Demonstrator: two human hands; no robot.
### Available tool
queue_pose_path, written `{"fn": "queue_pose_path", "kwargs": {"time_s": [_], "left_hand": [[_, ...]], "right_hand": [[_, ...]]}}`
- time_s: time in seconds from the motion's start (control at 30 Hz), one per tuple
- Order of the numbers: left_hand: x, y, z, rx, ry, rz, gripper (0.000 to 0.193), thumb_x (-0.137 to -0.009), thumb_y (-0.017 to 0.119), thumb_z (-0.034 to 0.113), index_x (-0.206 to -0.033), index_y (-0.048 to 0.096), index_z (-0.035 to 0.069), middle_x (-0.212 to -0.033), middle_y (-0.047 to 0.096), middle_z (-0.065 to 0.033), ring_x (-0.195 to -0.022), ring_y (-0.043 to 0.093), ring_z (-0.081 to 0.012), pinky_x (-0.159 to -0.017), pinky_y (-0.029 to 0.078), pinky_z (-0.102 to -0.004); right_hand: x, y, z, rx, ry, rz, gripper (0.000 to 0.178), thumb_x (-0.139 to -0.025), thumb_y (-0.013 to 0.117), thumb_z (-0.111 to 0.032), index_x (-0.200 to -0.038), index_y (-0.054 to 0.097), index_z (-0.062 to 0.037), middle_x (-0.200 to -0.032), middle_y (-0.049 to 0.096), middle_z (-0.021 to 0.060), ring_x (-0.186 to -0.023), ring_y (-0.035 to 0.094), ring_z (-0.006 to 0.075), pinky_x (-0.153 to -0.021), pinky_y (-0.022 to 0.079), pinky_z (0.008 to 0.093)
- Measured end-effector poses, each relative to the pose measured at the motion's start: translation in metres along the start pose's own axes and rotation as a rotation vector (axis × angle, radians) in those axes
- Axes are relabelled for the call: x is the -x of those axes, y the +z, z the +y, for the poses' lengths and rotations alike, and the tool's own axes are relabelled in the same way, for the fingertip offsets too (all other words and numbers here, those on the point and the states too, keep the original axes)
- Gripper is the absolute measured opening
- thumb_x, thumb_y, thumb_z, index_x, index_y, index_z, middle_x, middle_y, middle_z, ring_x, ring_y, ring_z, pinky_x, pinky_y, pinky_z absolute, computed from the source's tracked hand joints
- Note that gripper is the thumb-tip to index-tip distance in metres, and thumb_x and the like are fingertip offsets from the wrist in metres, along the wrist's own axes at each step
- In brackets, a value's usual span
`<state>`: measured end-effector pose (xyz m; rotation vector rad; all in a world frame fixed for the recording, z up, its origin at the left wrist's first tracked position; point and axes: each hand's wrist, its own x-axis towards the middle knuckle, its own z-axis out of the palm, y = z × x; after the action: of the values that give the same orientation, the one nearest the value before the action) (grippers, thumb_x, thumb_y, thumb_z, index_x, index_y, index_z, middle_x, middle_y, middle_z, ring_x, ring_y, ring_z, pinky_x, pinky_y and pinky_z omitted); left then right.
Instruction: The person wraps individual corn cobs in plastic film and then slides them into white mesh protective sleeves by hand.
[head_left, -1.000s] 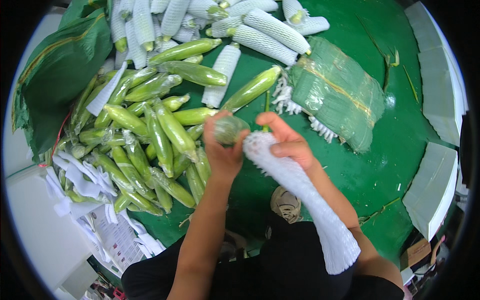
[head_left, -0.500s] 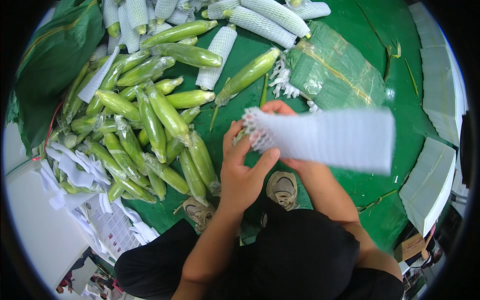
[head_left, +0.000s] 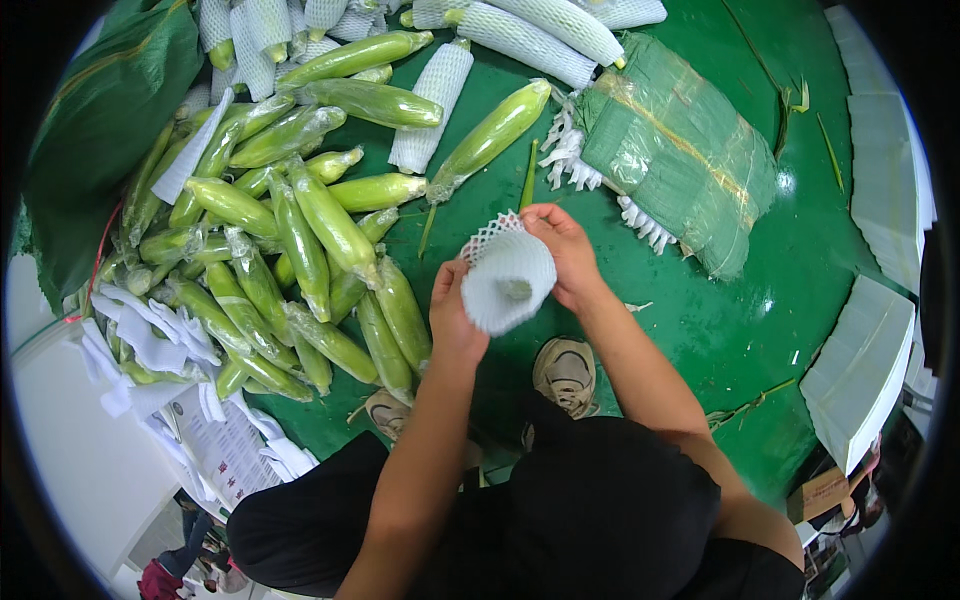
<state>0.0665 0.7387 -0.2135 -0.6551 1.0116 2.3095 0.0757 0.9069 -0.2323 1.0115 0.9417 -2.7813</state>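
Note:
A white foam net sleeve [head_left: 505, 262] is held in front of me between both hands, one end facing up so that I look into it. A small greenish patch shows inside; I cannot tell what it is. My left hand [head_left: 457, 315] is closed on the sleeve's left side, partly hidden by it. Its upper right rim is pinched by my right hand [head_left: 562, 252]. To the left lies a heap of long green gourd-like vegetables [head_left: 335, 225] in clear film. One film-wrapped vegetable [head_left: 490, 138] lies apart, beyond my hands.
Sleeved vegetables [head_left: 525, 45] lie at the back. A green woven bundle [head_left: 690, 150] with white sleeve ends sits at back right. Loose white sleeves [head_left: 150, 330] and a printed sheet [head_left: 220, 450] are at left. White boxes [head_left: 858, 370] line the right side; my shoe [head_left: 565, 375] stands below.
The foam sleeve has swung from pointing right to facing up, its end turned toward me. My right hand has come out from behind it to its upper right rim.

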Motion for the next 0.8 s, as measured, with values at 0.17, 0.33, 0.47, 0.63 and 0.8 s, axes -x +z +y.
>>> {"fn": "queue_pose_path", "kwargs": {"time_s": [0.17,0.33,0.47,0.63,0.8], "left_hand": [[-0.048,-0.037,-0.015,-0.562,0.159,0.248,0.022,-0.098,0.051,0.007,-0.117,0.061,0.003,-0.115,0.066,-0.0128,-0.108,0.063,-0.0269,-0.093,0.051,-0.0374],[-0.043,0.019,0.021,-1.282,0.616,0.164,0.04,-0.087,0.062,0.006,-0.125,0.058,-0.001,-0.123,0.062,-0.0203,-0.11,0.06,-0.0325,-0.099,0.044,-0.0399],[-0.043,0.056,0.117,-1.18,0.998,0.151,0.038,-0.086,0.063,0.002,-0.123,0.058,0.0,-0.121,0.058,-0.0162,-0.105,0.059,-0.0292,-0.097,0.045,-0.038],[-0.045,-0.071,0.264,-1.666,1.15,1.393,0.06,-0.079,0.074,0.027,-0.13,0.053,0.004,-0.127,0.051,-0.0169,-0.12,0.048,-0.035,-0.1,0.038,-0.0483],[-0.006,-0.165,0.341,-1.415,0.907,1.716,0.073,-0.076,0.079,0.038,-0.138,0.049,0.013,-0.134,0.046,-0.0155,-0.122,0.045,-0.038,-0.096,0.042,-0.0487]], "right_hand": [[-0.042,-0.011,0.05,0.316,-0.122,0.027,0.018,-0.102,0.056,-0.02,-0.109,0.061,-0.0042,-0.096,0.064,0.0017,-0.086,0.06,0.0096,-0.077,0.049,0.0252],[-0.036,0.022,0.009,0.246,0.254,-0.155,0.053,-0.106,0.032,-0.052,-0.133,0.052,-0.0103,-0.117,0.065,0.0067,-0.103,0.064,0.0172,-0.084,0.055,0.0343],[-0.043,0.088,-0.056,-0.185,-0.024,-0.361,0.067,-0.102,0.031,-0.059,-0.147,0.033,-0.0088,-0.135,0.056,0.0163,-0.104,0.067,0.0294,-0.082,0.06,0.0375],[-0.04,0.101,-0.045,0.151,-0.166,-0.099,0.051,-0.104,0.049,-0.039,-0.143,0.04,-0.0074,-0.133,0.059,0.0146,-0.097,0.069,0.0227,-0.083,0.053,0.0311],[-0.009,0.084,0.018,0.305,-0.005,-0.107,0.029,-0.101,0.056,-0.023,-0.125,0.054,-0.006,-0.111,0.067,0.0076,-0.081,0.064,0.0126,-0.079,0.051,0.0268]]}}
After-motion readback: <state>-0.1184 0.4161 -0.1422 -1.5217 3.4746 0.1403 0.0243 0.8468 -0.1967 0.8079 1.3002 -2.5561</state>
